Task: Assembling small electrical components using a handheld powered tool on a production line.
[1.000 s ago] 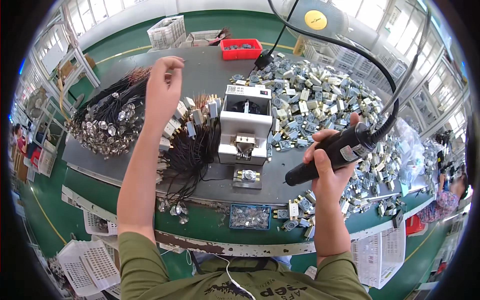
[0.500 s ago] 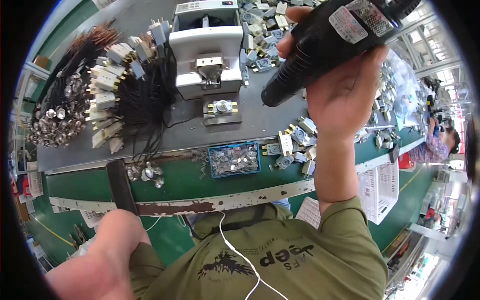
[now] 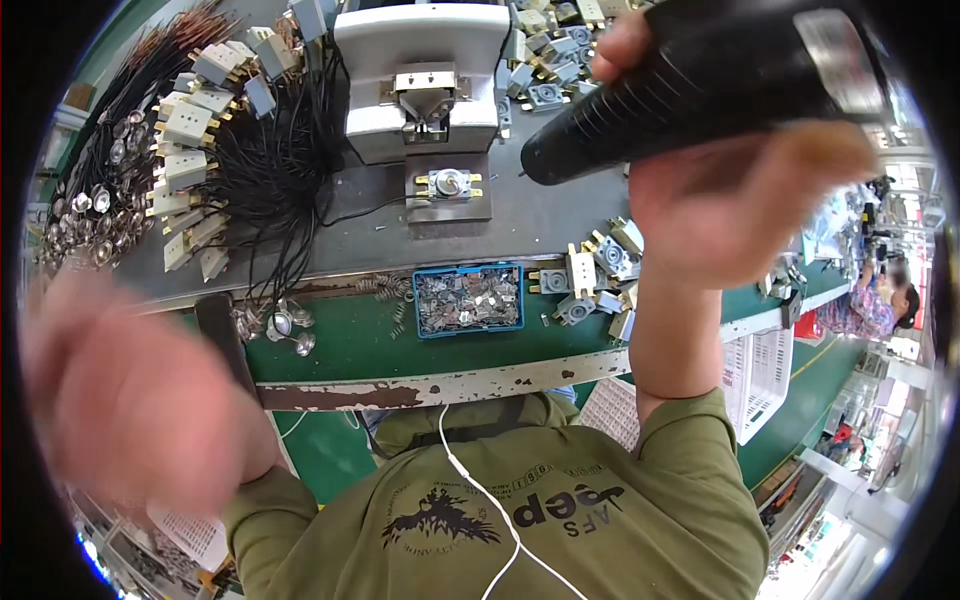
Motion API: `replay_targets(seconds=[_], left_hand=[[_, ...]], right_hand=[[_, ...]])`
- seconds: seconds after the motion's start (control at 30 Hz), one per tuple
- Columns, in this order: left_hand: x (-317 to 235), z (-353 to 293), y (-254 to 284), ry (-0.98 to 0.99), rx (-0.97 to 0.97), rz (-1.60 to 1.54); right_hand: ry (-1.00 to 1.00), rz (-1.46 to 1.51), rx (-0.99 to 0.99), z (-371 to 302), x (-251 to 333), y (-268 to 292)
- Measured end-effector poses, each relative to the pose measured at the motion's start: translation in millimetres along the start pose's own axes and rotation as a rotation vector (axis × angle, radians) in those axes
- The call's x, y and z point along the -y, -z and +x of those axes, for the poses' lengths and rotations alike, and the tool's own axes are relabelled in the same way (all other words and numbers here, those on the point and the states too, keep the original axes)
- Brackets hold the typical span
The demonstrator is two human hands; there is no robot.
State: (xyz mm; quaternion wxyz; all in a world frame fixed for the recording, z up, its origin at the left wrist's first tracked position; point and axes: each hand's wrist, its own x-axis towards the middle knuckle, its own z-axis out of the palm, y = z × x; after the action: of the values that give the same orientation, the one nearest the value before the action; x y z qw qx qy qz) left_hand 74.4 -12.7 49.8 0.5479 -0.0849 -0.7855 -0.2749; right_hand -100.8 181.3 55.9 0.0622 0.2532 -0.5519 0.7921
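A black electric screwdriver (image 3: pixel 690 90) is held in my right hand (image 3: pixel 705 225), its narrow tip pointing down and left over the metal bench plate. Left of that tip, a small grey part with brass terminals and a round metal centre (image 3: pixel 449 185) sits on a metal block (image 3: pixel 450 210) at the foot of a white and grey machine (image 3: pixel 420 35). A black wire runs from this part to the left. My left hand (image 3: pixel 140 400), smeared by motion, is raised at the left by the bench's front edge. Its fingers cannot be made out.
Wired pale blocks (image 3: pixel 185 122) with black cables and shiny metal cups (image 3: pixel 95 205) lie at the left. A blue tray (image 3: pixel 470 333) of small metal pieces stands near the front edge. More grey and white parts (image 3: pixel 585 275) are heaped right of it. Another person (image 3: pixel 875 305) sits far right.
My left hand has risen from the lower left. The screwdriver and right hand have come closer to the camera. The whole view has shifted slightly, with the machine higher in it.
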Motion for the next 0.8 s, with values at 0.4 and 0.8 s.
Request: replay_targets(seconds=[0.4, 0.8], left_hand=[[74.9, -67.1, -93.9, 0.233, 0.881, 0.013], [84.1, -59.2, -79.4, 0.330, 0.605, 0.288]], right_hand=[[-0.133, 0.457, 0.431, 61.1, -31.1, 32.7], [0.066, 0.244, 0.116, 55.2, -30.8, 14.5]])
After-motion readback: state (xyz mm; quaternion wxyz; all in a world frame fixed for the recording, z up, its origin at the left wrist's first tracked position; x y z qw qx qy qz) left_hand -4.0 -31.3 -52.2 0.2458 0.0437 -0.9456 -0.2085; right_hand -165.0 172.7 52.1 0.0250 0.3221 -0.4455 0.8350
